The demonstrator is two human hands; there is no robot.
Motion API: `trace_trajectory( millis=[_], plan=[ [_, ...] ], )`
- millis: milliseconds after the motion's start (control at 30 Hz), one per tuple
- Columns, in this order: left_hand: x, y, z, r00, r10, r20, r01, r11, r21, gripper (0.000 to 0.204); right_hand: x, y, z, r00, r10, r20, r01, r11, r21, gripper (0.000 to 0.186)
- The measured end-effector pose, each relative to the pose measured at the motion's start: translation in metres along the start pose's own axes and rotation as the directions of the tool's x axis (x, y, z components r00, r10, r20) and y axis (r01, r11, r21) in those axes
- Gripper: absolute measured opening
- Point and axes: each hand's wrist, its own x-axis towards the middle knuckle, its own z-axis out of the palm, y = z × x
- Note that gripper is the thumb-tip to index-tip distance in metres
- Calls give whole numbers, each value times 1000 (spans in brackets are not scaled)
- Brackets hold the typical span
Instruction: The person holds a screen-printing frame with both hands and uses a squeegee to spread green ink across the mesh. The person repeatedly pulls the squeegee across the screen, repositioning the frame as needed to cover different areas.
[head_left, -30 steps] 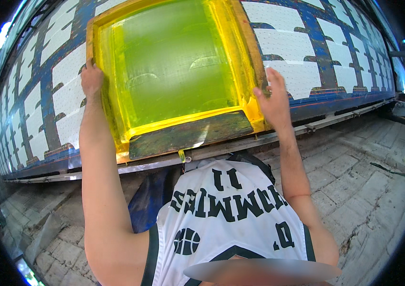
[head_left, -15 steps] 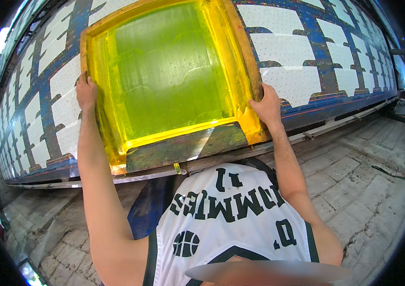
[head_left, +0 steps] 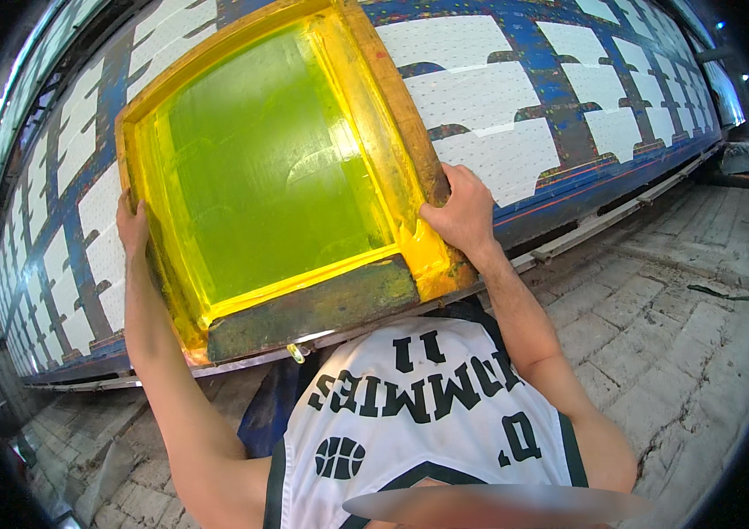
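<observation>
A wooden screen printing frame (head_left: pixel 273 167), smeared yellow inside and stretched with green see-through mesh, spans the space between my two hands. My left hand (head_left: pixel 134 227) grips its left side, fingers over the rim. On the right side my right hand (head_left: pixel 464 210) is closed round the wood, thumb on the inner face. Under the frame is a long blue table (head_left: pixel 568 181) bearing rows of white cut fabric pieces (head_left: pixel 502 163). Some of the pieces show faintly through the mesh. Whether the frame rests on the table or is held above it, I cannot tell.
A metal rail (head_left: pixel 586 227) runs along the table's near edge, with a small yellow-marked clip (head_left: pixel 298 353) on it close to my body. Paved floor (head_left: pixel 648 326) lies on the near side. A dark bundle (head_left: pixel 743 159) sits by the table's far right end.
Both hands and the frame have shifted left and nearer to me in the picture, and the frame is turned a little. The view has also tilted. Both grips stay on the frame.
</observation>
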Motion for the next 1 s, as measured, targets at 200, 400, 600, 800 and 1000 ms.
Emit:
trace_trajectory(
  millis=[200,400,600,800,1000],
  plan=[
    [6,88,38,993,118,-28,-116,991,64,57,29,97,-53,1000,4,-3,-4,1000,-16,56],
    [2,242,98,993,114,-43,-107,984,140,58,66,234,-131,999,6,38,-5,999,-42,62],
    [-20,365,163,990,113,-86,-102,987,124,60,92,355,-192,998,36,49,-33,998,-58,67],
    [-58,437,197,995,34,-96,-24,994,110,61,99,415,-231,995,67,79,-66,998,-10,62],
    [-64,464,204,997,8,-80,0,994,105,61,93,429,-243,994,79,76,-82,996,37,57]
  ],
)
